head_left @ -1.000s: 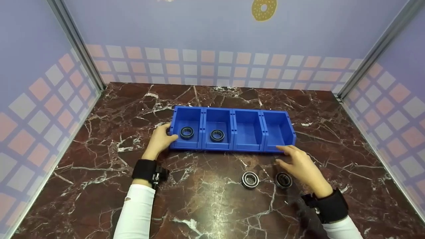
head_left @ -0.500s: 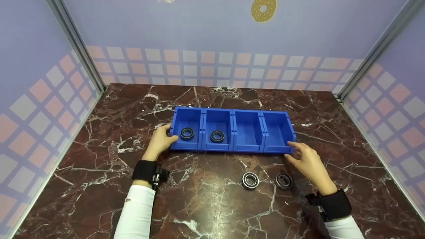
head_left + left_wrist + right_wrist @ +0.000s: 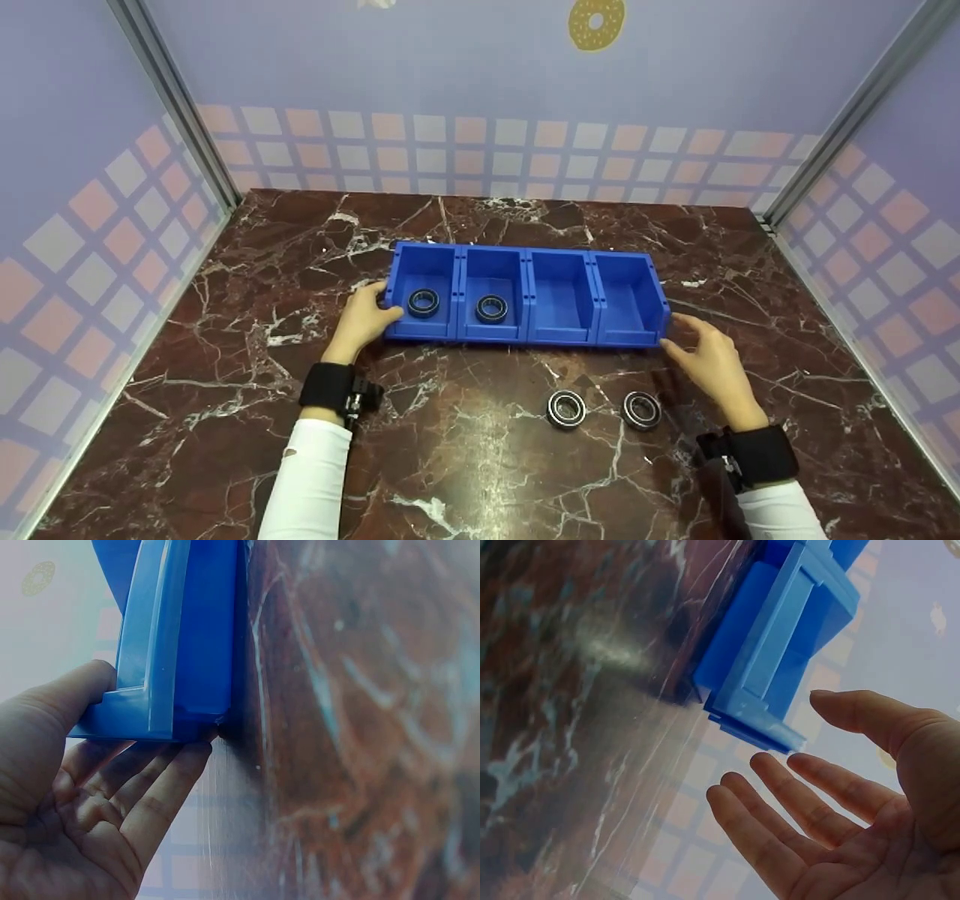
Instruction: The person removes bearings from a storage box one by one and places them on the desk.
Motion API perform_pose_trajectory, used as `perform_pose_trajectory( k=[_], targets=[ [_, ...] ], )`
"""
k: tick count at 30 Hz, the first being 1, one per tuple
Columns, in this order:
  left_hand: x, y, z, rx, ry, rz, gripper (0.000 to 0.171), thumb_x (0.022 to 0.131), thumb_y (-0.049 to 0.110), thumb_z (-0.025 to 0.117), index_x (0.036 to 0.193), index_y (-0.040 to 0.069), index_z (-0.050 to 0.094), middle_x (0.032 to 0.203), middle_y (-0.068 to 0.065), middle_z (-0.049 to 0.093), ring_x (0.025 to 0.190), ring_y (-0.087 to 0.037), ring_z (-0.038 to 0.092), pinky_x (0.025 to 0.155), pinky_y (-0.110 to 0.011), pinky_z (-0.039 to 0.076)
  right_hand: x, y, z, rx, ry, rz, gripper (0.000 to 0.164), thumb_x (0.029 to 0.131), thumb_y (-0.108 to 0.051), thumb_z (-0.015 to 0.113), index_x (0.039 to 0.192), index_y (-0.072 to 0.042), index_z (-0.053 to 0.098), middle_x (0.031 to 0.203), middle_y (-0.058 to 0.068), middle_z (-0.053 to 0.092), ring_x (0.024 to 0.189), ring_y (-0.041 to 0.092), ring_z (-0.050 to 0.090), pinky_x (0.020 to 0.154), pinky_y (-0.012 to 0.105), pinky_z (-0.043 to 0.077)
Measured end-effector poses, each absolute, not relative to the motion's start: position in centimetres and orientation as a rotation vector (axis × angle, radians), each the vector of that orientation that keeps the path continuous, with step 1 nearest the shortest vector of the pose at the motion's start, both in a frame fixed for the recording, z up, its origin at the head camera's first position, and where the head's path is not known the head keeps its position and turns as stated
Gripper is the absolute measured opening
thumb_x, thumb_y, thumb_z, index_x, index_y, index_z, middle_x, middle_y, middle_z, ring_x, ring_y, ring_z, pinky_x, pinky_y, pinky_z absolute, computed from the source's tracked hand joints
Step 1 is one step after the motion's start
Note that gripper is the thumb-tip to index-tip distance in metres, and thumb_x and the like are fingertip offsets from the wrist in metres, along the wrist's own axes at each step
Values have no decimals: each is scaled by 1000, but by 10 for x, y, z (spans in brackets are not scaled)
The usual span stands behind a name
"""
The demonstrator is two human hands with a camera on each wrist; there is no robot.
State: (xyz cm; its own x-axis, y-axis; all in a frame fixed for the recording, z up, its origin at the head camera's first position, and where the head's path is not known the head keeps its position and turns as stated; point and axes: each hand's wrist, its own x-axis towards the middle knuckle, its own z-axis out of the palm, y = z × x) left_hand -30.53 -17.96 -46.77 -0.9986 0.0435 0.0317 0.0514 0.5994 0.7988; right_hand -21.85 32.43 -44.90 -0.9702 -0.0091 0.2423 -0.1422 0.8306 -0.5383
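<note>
A row of joined blue plastic bins (image 3: 561, 339) stands across the table. My left hand (image 3: 360, 321) holds the row's left end, thumb (image 3: 101, 676) at the front corner and fingers along the outer side. One black-and-silver ball bearing (image 3: 412, 306) lies in the leftmost bin, another bearing (image 3: 480, 310) in the second. The two bins on the right hold nothing. Beside the right end is my right hand (image 3: 711, 364), its fingers spread and extended; in the right wrist view the fingertips (image 3: 761, 759) are close to the bin's corner, with nothing in the palm.
Two more bearings, a left one (image 3: 552, 414) and a right one (image 3: 628, 415), lie flat on the dark red marbled table (image 3: 450, 442) in front of the bins. Tiled-pattern walls (image 3: 510, 150) enclose the table at the back and both sides.
My right hand has moved rightward from the front of the rightmost bin to beside its outer end. The left hand, bins and bearings stay in place.
</note>
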Motion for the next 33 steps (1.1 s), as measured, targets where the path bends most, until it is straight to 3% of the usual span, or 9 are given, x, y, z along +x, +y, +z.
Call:
perform_pose_trajectory(
  k=[2, 5, 8, 12, 22, 28, 33],
  targets=[
    [-305, -180, -468, -81, -2805, -1409, 67, 88, 5, 63, 150, -11, 43, 144, -31, 54, 125, -42, 59, 105, -50, 46, -221, 326, -449, 106, -2790, 837, 51, 94, -11, 73, 137, 13, 57, 129, 38, 61, 66, 34, 61, 69, 49, 51],
    [-304, -180, -469, -84, -2804, -1425, 67, 89, 5, 63, 151, -10, 42, 144, -31, 54, 122, -42, 62, 102, -50, 48, -225, 328, -449, 98, -2814, 871, 54, 95, -13, 73, 139, 13, 55, 134, 38, 57, 70, 41, 60, 74, 53, 50],
    [-304, -180, -469, -96, -2797, -1430, 66, 90, 5, 63, 151, -10, 42, 142, -32, 55, 120, -42, 63, 101, -50, 49, -230, 329, -449, 109, -2841, 905, 56, 96, -13, 72, 141, 14, 52, 136, 38, 56, 95, 51, 64, 87, 59, 49],
    [-304, -180, -470, -97, -2785, -1434, 66, 89, 5, 63, 150, -11, 42, 142, -32, 55, 122, -43, 61, 103, -50, 48, -239, 331, -451, 126, -2868, 959, 58, 97, -14, 71, 142, 16, 50, 133, 37, 58, 122, 54, 56, 99, 64, 44],
    [-303, -180, -470, -98, -2771, -1418, 67, 87, 5, 64, 148, -12, 45, 140, -32, 56, 121, -42, 61, 106, -51, 46, -257, 333, -456, 131, -2897, 1039, 59, 98, -18, 71, 141, 17, 50, 135, 39, 56, 127, 54, 53, 106, 65, 40],
    [-304, -179, -471, -104, -2770, -1409, 66, 87, 5, 64, 148, -12, 46, 139, -31, 57, 121, -42, 61, 106, -51, 46, -265, 333, -458, 138, -2903, 1105, 60, 99, -16, 69, 145, 16, 46, 137, 39, 54, 121, 53, 59, 99, 62, 48],
    [-304, -179, -470, -105, -2764, -1416, 67, 86, 4, 64, 148, -11, 46, 138, -31, 59, 119, -41, 62, 105, -50, 47, -268, 334, -461, 143, -2908, 1123, 62, 99, -16, 68, 145, 18, 43, 136, 40, 54, 122, 53, 58, 100, 62, 48]
  ],
)
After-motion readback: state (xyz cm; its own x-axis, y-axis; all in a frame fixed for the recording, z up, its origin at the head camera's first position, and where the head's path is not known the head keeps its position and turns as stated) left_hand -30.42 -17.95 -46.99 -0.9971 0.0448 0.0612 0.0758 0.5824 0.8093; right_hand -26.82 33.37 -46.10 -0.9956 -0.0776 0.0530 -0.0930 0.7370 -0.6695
